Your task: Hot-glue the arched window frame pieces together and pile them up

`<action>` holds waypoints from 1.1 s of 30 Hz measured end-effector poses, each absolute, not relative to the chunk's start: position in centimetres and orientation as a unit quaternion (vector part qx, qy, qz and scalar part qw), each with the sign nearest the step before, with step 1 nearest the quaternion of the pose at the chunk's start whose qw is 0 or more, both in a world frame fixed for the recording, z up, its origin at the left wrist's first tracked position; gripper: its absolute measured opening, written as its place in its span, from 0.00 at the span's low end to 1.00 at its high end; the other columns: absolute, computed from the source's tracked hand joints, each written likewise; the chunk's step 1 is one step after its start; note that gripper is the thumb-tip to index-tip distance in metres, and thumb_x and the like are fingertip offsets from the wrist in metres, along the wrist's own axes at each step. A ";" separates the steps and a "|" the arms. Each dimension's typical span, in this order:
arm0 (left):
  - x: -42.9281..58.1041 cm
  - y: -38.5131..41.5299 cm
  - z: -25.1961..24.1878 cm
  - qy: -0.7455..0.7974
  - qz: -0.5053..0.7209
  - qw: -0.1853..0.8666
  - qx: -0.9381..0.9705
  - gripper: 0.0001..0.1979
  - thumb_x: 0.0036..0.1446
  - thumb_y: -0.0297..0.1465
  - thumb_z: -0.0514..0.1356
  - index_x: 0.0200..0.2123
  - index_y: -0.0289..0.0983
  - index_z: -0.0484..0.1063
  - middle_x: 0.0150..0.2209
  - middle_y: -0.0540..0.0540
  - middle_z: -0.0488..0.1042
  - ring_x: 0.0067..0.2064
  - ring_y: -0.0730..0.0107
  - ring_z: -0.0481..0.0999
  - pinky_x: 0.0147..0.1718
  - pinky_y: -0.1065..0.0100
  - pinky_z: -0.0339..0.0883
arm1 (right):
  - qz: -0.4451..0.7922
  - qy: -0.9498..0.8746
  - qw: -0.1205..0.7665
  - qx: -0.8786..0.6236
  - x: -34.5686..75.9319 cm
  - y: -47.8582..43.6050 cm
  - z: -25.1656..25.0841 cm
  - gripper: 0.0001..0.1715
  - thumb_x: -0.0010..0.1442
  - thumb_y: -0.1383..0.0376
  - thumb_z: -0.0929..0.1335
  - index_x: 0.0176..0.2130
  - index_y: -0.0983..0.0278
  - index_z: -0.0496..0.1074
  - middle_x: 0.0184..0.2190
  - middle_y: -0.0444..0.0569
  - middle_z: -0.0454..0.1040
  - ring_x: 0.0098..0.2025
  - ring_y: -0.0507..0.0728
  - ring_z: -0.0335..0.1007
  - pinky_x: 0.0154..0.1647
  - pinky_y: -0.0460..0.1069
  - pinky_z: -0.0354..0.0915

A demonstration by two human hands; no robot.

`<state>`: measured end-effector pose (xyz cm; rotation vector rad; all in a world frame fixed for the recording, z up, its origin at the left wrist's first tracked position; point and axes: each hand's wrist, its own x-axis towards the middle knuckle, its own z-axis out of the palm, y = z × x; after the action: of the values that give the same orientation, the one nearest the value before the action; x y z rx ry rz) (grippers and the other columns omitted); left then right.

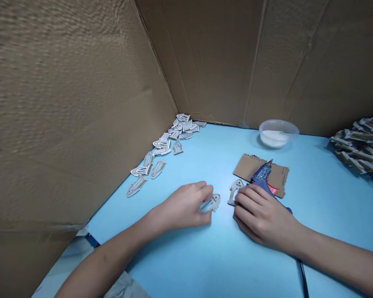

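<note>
My left hand (pixel 191 207) is closed around a small grey arched piece (pixel 215 202), its thumb and fingers at the piece's left end, low over the blue table. To the right, my right hand (pixel 261 217) rests with its fingers curled at the lower edge of a second arched piece (pixel 236 191); whether it grips that piece is hidden. Just beyond the right hand, a blue glue gun (pixel 261 174) lies with its nozzle pointing away over a cardboard scrap (pixel 279 177). Part of its handle is behind the hand.
Many loose arched pieces (pixel 161 145) lie along the left cardboard wall (pixel 81 103). A clear round bowl (pixel 278 134) with white contents stands at the back. A large heap of assembled pieces (pixel 363 145) is at the right. A black cord (pixel 302 277) runs toward the front.
</note>
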<state>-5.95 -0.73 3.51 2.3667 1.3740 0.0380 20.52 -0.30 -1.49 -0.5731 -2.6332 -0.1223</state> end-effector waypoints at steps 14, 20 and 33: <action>-5.7 0.2 2.1 0.523 0.235 0.399 0.715 0.14 0.67 0.42 0.61 0.43 0.38 0.66 0.22 0.57 0.62 0.24 0.78 0.63 0.26 0.75 0.55 | -0.134 -0.940 0.195 -0.248 21.2 -1.2 0.9 0.10 0.69 0.69 0.66 0.48 0.64 0.75 0.39 0.57 0.76 0.43 0.66 0.72 0.44 0.61 0.68; -5.6 1.4 0.2 0.419 0.315 0.274 0.807 0.11 0.71 0.38 0.58 0.48 0.38 0.74 0.47 0.43 0.75 0.50 0.66 0.74 0.51 0.64 0.69 | -0.226 -0.846 0.050 -0.481 23.6 -2.3 2.4 0.14 0.69 0.56 0.64 0.42 0.64 0.71 0.34 0.62 0.74 0.36 0.70 0.70 0.34 0.60 0.61; -5.1 2.3 -0.7 0.345 0.253 0.272 0.862 0.21 0.74 0.43 0.54 0.64 0.44 0.69 0.65 0.42 0.68 0.67 0.59 0.65 0.68 0.55 0.61 | 0.046 -0.785 -0.014 -0.618 27.3 -0.6 3.4 0.15 0.58 0.70 0.64 0.47 0.62 0.67 0.28 0.50 0.76 0.30 0.63 0.73 0.28 0.51 0.48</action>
<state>-5.09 2.29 -0.73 2.3211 0.9297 0.6812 27.27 -0.60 3.37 -1.9582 -2.4872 0.1465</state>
